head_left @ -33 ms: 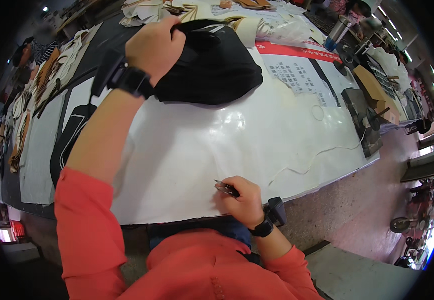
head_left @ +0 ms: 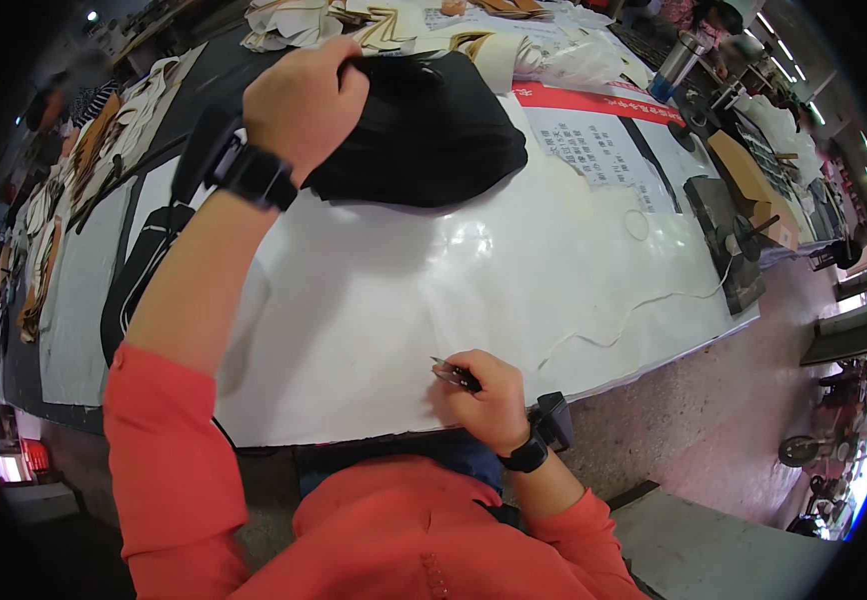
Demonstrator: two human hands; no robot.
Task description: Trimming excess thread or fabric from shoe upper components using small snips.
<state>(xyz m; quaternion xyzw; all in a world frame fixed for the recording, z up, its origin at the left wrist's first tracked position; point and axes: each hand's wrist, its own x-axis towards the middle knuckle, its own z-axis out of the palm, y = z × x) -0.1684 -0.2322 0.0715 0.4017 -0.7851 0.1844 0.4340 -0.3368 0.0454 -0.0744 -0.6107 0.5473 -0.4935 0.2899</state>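
Left hand (head_left: 304, 105) resting curled at far-left edge of black bag-like piece (head_left: 424, 140), far on white tabletop (head_left: 374, 310); grip hidden, can't tell. Right hand (head_left: 491, 402) holding snips (head_left: 459, 375), fingers closed, near. Snips not touching piece; finished, remaining work not showing.

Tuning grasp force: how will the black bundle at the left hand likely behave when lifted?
Probably floppy: the black bundle slumps with soft, rounded edges. It may sag if lifted where the left hand is, at its upper-left edge. Unlikely to roll: it lies broad on the white table covering.
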